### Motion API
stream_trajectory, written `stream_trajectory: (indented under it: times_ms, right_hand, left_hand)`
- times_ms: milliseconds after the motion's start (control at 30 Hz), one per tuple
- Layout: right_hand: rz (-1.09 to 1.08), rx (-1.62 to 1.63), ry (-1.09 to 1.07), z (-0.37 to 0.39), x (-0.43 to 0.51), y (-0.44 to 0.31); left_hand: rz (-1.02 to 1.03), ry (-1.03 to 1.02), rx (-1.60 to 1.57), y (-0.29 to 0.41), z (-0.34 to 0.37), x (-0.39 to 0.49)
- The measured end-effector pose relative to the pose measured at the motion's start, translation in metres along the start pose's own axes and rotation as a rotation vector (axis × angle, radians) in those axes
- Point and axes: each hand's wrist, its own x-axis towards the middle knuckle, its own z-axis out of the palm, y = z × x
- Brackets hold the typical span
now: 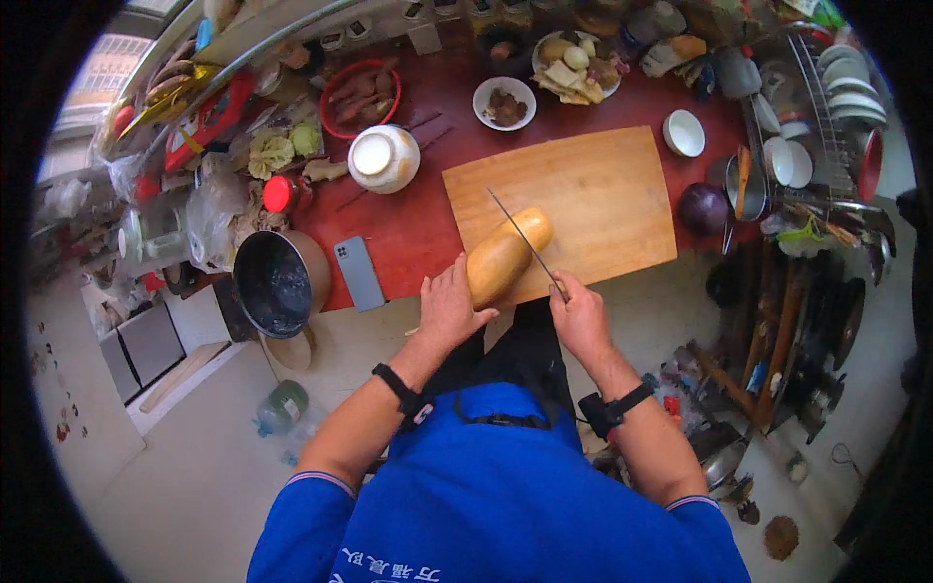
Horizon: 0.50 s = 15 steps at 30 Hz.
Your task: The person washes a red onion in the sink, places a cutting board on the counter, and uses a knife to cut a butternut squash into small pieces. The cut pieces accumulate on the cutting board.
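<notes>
A long tan squash (pixel 503 262) lies near the front left edge of a wooden cutting board (pixel 605 197). My left hand (pixel 450 302) rests against the squash's near left end, its fingers along the side. In my right hand (pixel 579 313) is the handle of a knife (pixel 519 232), whose blade crosses over the squash near its far end. Whether the edge has entered the skin cannot be told. Left of the board, a grey phone (pixel 358 273) lies on the red tabletop (pixel 393 226).
A dark pot (pixel 280 284) stands at the table's left front edge, with a ceramic jar (pixel 384 159) behind the phone. Beyond the board are a bowl of brown food (pixel 504 104) and a plate of food (pixel 576 69). A white bowl (pixel 684 133) and a purple round vegetable (pixel 702 209) sit to its right.
</notes>
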Motion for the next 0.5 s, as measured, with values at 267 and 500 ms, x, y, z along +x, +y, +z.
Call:
stream_trajectory:
  times_ms: [267, 500]
  right_hand:
    - [-0.076, 0.024, 0.012, -0.007, 0.001, 0.003]
    - [-0.010, 0.123, 0.070, -0.025, 0.005, 0.009]
  left_hand:
    - [0.044, 0.062, -0.366, -0.017, 0.030, 0.013]
    - [-0.162, -0.462, -1.184, -0.042, 0.017, 0.028]
